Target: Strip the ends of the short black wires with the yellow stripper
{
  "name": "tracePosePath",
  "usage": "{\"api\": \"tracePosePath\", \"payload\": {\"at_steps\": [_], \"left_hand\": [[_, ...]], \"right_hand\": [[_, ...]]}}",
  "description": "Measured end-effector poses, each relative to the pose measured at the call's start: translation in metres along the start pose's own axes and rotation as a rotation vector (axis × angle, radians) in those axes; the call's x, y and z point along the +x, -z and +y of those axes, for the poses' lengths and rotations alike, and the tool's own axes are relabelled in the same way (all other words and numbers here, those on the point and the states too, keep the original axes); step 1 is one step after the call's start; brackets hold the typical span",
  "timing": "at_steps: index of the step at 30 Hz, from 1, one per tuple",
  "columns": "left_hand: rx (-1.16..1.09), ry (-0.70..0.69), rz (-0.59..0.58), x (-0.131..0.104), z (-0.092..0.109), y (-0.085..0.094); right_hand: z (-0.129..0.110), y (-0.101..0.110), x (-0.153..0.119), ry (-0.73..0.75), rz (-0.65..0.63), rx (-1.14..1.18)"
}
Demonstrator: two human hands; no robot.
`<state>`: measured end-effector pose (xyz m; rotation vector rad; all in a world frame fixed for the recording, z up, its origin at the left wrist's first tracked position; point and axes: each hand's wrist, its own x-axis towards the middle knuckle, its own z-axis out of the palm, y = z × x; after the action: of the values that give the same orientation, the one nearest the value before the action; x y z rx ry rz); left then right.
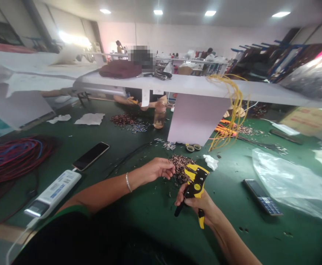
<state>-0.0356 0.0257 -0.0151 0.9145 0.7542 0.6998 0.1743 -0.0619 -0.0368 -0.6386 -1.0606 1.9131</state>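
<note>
My right hand (202,204) is wrapped round the handles of a yellow and black wire stripper (197,184), its jaws pointing up and left. To the left, my left hand (161,169) has its fingers pressed together at the near edge of a pile of small brown pieces (180,163); whatever those fingers hold, if anything, is too small to name. A bracelet circles the left wrist. Behind the pile lie small pale bits (169,145) and two round rolls (193,148).
A phone (91,156), a power strip (57,191) and coiled red cables (14,162) are on the left. On the right are a keypad phone (262,197) and a plastic bag (296,187). Yellow wires (236,103) hang from the shelf (194,84); another person's hands show beyond.
</note>
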Motion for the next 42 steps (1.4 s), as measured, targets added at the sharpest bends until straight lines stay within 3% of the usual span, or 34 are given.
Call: {"api": "tracePosePath", "payload": {"at_steps": [4, 13, 23, 33, 42], "left_hand": [[0.021, -0.015, -0.070, -0.002, -0.001, 0.002], [0.072, -0.058, -0.018, 0.005, -0.007, 0.015], [0.069, -0.126, 0.077, -0.007, 0.008, 0.001], [0.136, -0.197, 0.182, -0.006, 0.004, 0.000], [0.110, -0.226, 0.148, -0.007, 0.005, -0.001]], "right_hand": [[-0.003, 0.001, 0.001, 0.010, -0.009, 0.033], [-0.007, 0.009, 0.004, 0.073, 0.011, 0.063], [-0.012, 0.009, 0.004, 0.102, 0.066, 0.074], [-0.012, 0.010, 0.004, 0.118, 0.077, 0.074], [-0.017, 0.010, 0.004, 0.131, 0.125, 0.054]]}}
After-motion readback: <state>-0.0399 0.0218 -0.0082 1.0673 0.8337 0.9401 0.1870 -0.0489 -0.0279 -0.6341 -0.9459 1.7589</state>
